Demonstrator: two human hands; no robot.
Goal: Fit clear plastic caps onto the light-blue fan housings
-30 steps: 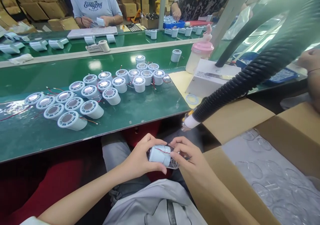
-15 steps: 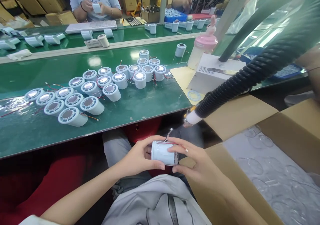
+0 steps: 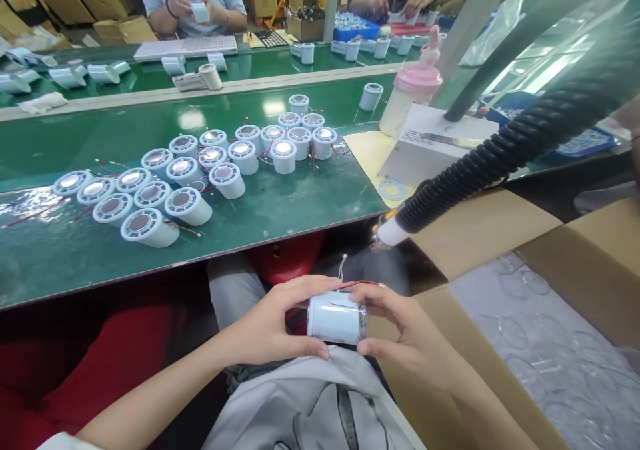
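Over my lap, a light-blue cylindrical housing (image 3: 333,318) lies on its side between my two hands. My left hand (image 3: 273,320) grips its left end, thumb below and fingers over the top. At the other end, my right hand (image 3: 403,327) holds the housing by a clear plastic rim, thumb beneath and fingers above. Thin wires (image 3: 343,268) with a small white connector stick up from the top, and a red wire runs along under the right fingers. A black corrugated hose with a white nozzle (image 3: 393,231) points down just above and right of the housing.
Several similar light-blue housings (image 3: 150,227) with trailing wires stand on the green table (image 3: 260,227). A pink-lidded bottle (image 3: 417,83) and a white box-shaped unit (image 3: 425,143) stand at right. An open carton (image 3: 505,290) of clear round plastic parts sits right. Two people work across the table.
Both hands have lowered the housing slightly and shifted it a little to the right in view. Across the table, the right-hand person's second hand has come into view.
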